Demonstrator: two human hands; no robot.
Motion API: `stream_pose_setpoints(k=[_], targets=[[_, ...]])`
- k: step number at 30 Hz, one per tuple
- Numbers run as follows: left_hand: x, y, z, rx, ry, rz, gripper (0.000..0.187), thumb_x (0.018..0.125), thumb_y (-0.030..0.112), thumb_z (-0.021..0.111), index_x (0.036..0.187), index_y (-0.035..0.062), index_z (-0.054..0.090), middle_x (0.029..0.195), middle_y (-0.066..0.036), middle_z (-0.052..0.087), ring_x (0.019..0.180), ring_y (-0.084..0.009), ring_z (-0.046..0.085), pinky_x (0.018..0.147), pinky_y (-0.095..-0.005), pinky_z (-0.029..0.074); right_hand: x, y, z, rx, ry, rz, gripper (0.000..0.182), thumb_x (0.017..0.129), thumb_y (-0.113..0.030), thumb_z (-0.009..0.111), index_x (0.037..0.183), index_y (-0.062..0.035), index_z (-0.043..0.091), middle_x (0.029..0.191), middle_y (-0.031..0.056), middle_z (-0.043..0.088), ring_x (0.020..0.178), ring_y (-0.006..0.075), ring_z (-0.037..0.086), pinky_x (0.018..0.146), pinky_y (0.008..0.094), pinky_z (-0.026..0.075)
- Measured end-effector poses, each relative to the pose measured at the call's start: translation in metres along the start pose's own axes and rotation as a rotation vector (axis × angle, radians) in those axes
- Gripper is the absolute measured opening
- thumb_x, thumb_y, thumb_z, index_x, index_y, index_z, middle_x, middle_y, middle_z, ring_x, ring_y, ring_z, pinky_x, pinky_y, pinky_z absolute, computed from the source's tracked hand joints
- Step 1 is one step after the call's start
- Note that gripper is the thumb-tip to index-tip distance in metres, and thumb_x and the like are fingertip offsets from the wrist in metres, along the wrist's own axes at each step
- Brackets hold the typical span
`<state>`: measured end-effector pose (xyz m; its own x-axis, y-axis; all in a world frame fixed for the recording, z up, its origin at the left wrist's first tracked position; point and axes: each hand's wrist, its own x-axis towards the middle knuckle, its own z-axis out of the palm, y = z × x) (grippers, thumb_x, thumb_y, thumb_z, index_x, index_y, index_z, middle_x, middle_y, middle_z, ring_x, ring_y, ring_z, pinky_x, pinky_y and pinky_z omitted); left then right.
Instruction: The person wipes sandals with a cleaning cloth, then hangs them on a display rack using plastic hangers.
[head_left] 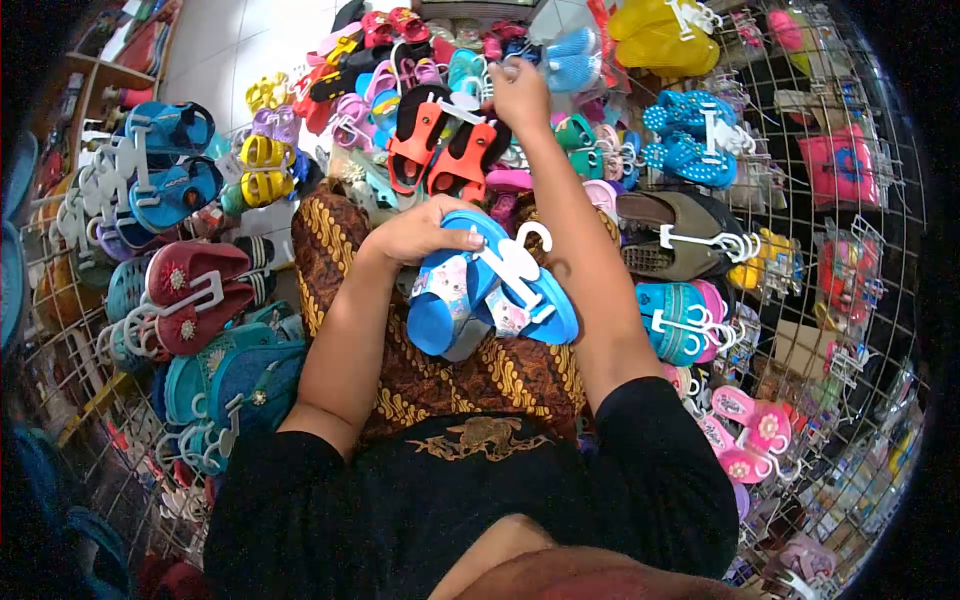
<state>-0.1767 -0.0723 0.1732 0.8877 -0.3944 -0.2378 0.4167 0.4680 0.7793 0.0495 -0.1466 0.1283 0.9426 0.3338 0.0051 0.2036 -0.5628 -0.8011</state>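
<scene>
My left hand [425, 232] grips a pair of blue children's sandals [556, 322] over my lap, thumb on top. The sandals have pale patterned straps and are joined by a white plastic shoe hanger [518, 262]. Stretched forward into the pile of footwear is my right hand [522, 97], its fingers curled. Whatever lies between those fingers is too small to make out. Beside the right hand are teal shoes [467, 72] and light-blue footwear [573, 60]. Orange and black sandals [413, 150] lie nearer to me, between the two hands.
Wire grid racks [850, 330] stand on both sides, hung with footwear. On the left hang blue sandals [175, 190] and red shoes [200, 300]; on the right, blue dotted clogs [690, 140] and pink slippers [750, 430]. Pale floor tiles [225, 45] show at the back left.
</scene>
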Motion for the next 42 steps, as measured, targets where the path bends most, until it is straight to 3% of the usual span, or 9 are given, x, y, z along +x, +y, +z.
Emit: stream_pose_setpoints(k=[8, 14, 18, 21, 26, 30, 34, 40, 42], targets=[[0.001, 0.002, -0.006, 0.083, -0.003, 0.014, 0.030, 0.082, 0.020, 0.072, 0.104, 0.0000, 0.065, 0.091, -0.004, 0.067, 0.082, -0.0103, 0.062, 0.076, -0.0254, 0.050, -0.038, 0.006, -0.086, 0.364, -0.262, 0.239, 0.034, 0.095, -0.028, 0.053, 0.113, 0.0014, 0.057, 0.104, 0.0110, 0.067, 0.076, 0.0160, 0.067, 0.054, 0.0230, 0.044], [0.001, 0.002, 0.007, 0.035, 0.113, 0.002, 0.037, 0.080, 0.024, 0.071, 0.105, -0.0021, 0.063, 0.092, -0.003, 0.067, 0.080, -0.0104, 0.062, 0.076, -0.0257, 0.050, -0.175, 0.052, -0.142, 0.787, -0.250, 0.393, 0.039, 0.099, -0.034, 0.044, 0.115, 0.0002, 0.056, 0.107, 0.0140, 0.065, 0.084, 0.0179, 0.065, 0.071, 0.0292, 0.051], [0.014, -0.004, 0.021, -0.054, 0.259, 0.083, 0.035, 0.086, 0.021, 0.067, 0.112, -0.0019, 0.059, 0.097, -0.005, 0.065, 0.083, -0.0122, 0.063, 0.074, -0.0279, 0.053, -0.248, 0.041, -0.170, 1.079, -0.309, 0.295, 0.056, 0.094, -0.040, 0.054, 0.134, -0.0034, 0.039, 0.129, 0.0132, 0.051, 0.114, 0.0172, 0.051, 0.092, 0.0344, 0.044], [0.042, -0.004, 0.041, -0.096, 0.374, 0.153, 0.040, 0.087, 0.020, 0.067, 0.117, -0.0009, 0.053, 0.097, -0.005, 0.063, 0.084, -0.0126, 0.062, 0.075, -0.0285, 0.053, -0.263, 0.029, -0.178, 0.672, -0.242, 0.218, 0.081, 0.083, -0.025, 0.072, 0.143, -0.0040, 0.022, 0.138, 0.0129, 0.041, 0.123, 0.0216, 0.045, 0.100, 0.0388, 0.040], [0.098, 0.048, 0.087, 0.389, 0.399, 0.291, 0.038, 0.084, 0.020, 0.070, 0.115, 0.0015, 0.056, 0.099, -0.005, 0.063, 0.087, -0.0110, 0.059, 0.077, -0.0257, 0.048, -0.235, 0.034, -0.193, 0.844, 0.010, 0.322, 0.061, 0.087, -0.007, 0.064, 0.138, -0.0157, 0.030, 0.125, 0.0056, 0.049, 0.102, 0.0180, 0.056, 0.070, 0.0335, 0.058], [0.165, 0.104, 0.095, 0.826, 0.276, 0.343, 0.037, 0.084, 0.028, 0.071, 0.108, 0.0013, 0.063, 0.093, -0.002, 0.065, 0.082, -0.0097, 0.056, 0.076, -0.0254, 0.046, -0.183, 0.082, -0.192, 0.370, 0.398, -0.130, 0.041, 0.093, -0.014, 0.057, 0.131, -0.0067, 0.042, 0.113, 0.0050, 0.057, 0.097, 0.0130, 0.054, 0.076, 0.0307, 0.048], [0.228, 0.147, 0.090, 1.061, 0.102, 0.341, 0.042, 0.085, 0.030, 0.070, 0.115, 0.0021, 0.062, 0.099, -0.004, 0.065, 0.091, -0.0129, 0.058, 0.084, -0.0290, 0.046, -0.128, 0.102, -0.194, 0.531, 0.460, 0.074, 0.037, 0.096, -0.018, 0.051, 0.130, -0.0092, 0.039, 0.108, 0.0071, 0.058, 0.094, 0.0157, 0.056, 0.065, 0.0327, 0.053], [0.297, 0.174, 0.082, 1.053, -0.035, 0.232, 0.050, 0.086, 0.033, 0.069, 0.124, 0.0028, 0.055, 0.109, -0.006, 0.062, 0.100, -0.0144, 0.055, 0.089, -0.0301, 0.044, -0.097, 0.084, -0.209, 0.422, 0.469, 0.334, 0.051, 0.096, -0.026, 0.044, 0.137, 0.0019, 0.030, 0.125, 0.0295, 0.052, 0.112, 0.0457, 0.051, 0.093, 0.0481, 0.041], [0.319, 0.176, 0.078, 1.135, -0.088, 0.220, 0.052, 0.085, 0.034, 0.069, 0.125, 0.0031, 0.054, 0.112, -0.007, 0.061, 0.102, -0.0150, 0.055, 0.091, -0.0304, 0.044, -0.088, 0.091, -0.209, 0.276, 0.551, 0.277, 0.051, 0.096, -0.025, 0.044, 0.137, 0.0022, 0.029, 0.123, 0.0304, 0.053, 0.110, 0.0467, 0.052, 0.092, 0.0488, 0.041]])
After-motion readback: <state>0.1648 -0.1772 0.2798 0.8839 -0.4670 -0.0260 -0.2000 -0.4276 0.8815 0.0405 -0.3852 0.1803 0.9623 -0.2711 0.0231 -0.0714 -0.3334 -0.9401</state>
